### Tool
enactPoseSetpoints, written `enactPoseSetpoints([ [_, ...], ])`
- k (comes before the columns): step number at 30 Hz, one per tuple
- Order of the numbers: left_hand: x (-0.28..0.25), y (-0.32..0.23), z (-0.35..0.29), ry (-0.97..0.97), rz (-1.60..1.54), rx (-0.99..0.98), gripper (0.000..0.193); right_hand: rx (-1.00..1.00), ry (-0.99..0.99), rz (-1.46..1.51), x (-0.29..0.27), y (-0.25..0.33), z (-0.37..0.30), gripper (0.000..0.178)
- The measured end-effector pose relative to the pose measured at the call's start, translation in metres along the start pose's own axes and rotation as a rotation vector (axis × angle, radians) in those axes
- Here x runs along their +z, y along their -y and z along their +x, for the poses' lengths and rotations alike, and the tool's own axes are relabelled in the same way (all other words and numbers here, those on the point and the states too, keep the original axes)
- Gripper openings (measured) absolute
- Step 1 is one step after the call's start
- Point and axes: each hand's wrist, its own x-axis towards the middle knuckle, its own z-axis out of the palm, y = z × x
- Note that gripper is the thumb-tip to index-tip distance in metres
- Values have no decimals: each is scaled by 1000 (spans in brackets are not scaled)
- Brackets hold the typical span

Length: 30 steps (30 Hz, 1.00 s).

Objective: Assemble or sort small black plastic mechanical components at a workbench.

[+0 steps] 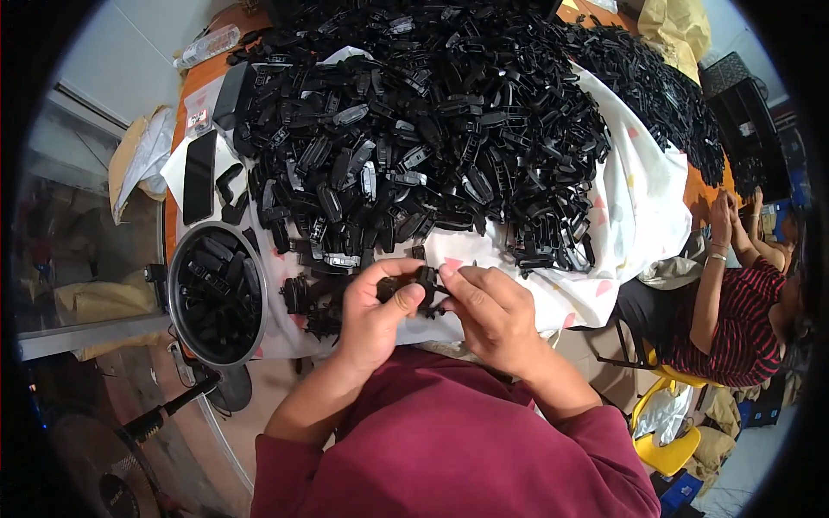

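Close to the table's near edge, my two hands meet around a small black plastic part [427,278]. My left hand [377,304] grips it between thumb and fingers. From the other side, the pinched fingertips of my right hand [490,309] press at it; any separate small piece in them is too dark to make out. Just beyond my hands spreads a big heap of black plastic parts [414,129], many of them long and curved. A smaller cluster of black pieces [321,312] lies beside my left hand, partly covered by it.
A round metal bowl [175,298] of black parts stands at the left, with a dark phone [200,177] behind it. White patterned cloth [635,190] lies under the heap. Someone in a striped shirt [734,319] sits at the right. A fan [104,466] stands at lower left.
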Motion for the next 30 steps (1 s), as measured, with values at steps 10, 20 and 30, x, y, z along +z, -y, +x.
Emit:
enactPoseSetpoints([
  [10,-4,15,-18,-103,23,26,21,678,140,604,23,14,-33,20],
  [20,-39,-12,7,-465,301,119,14,451,297,-264,53,-30,1,31],
  [30,-16,-9,14,-283,1926,299,17,276,123,-606,22,-50,26,32],
])
